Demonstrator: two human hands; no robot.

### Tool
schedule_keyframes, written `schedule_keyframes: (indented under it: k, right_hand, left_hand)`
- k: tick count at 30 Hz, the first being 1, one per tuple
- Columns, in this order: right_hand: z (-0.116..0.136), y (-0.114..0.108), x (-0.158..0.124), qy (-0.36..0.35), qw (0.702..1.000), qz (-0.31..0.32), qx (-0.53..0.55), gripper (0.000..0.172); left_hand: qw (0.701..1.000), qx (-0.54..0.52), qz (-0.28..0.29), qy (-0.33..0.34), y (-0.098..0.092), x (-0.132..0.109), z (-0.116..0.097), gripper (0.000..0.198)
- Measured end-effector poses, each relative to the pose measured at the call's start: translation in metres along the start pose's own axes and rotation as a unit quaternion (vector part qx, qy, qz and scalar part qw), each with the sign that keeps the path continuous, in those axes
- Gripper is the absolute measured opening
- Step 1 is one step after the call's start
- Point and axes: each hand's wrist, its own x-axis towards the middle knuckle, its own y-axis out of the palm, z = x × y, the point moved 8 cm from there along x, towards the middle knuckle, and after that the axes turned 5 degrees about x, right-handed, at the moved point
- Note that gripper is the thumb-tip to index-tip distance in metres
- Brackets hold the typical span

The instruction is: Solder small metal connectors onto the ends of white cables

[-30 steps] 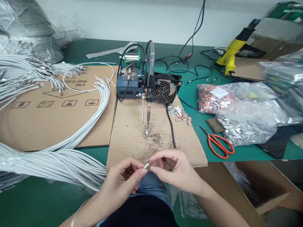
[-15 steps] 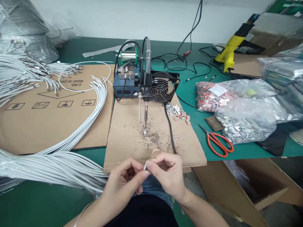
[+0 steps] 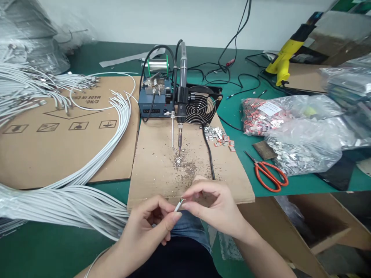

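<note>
My left hand pinches a white cable between thumb and forefinger, close to its stripped end. Thin coloured wires, one green, stick out of the sheath. My right hand is at these wires, with thumb and forefinger closed around their tips. Both hands are just above the front edge of a cardboard sheet. Farther back, a soldering iron is clamped upright in a stand, tip down over a patch of solder bits. The rest of the held cable runs back past my left wrist.
Bundled white cables lie at left. Behind the iron stand a blue soldering station, solder spool and fan. Metal connectors, orange-handled scissors, bagged connectors and a yellow heat gun lie at right.
My right hand has shifted slightly right and its fingertips have drawn back from the cable end. The coloured wires now show. My left hand keeps its grip on the cable.
</note>
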Motion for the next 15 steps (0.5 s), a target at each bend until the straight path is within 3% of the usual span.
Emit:
schedule_keyframes:
  k: [7, 12, 15]
  right_hand:
    - [0.005, 0.003, 0.002, -0.033, 0.999, -0.003, -0.025, 0.007]
    - [-0.009, 0.007, -0.005, -0.049, 0.985, -0.117, 0.120, 0.013]
    - [-0.012, 0.014, -0.005, -0.049, 0.982, -0.107, 0.149, 0.018]
  left_hand:
    - [0.999, 0.033, 0.000, 0.009, 0.002, 0.002, -0.001, 0.017]
    - [1.000, 0.007, -0.014, 0.019, 0.006, 0.005, -0.005, 0.022]
    - [0.999, -0.010, -0.031, -0.005, 0.008, 0.004, -0.007, 0.022]
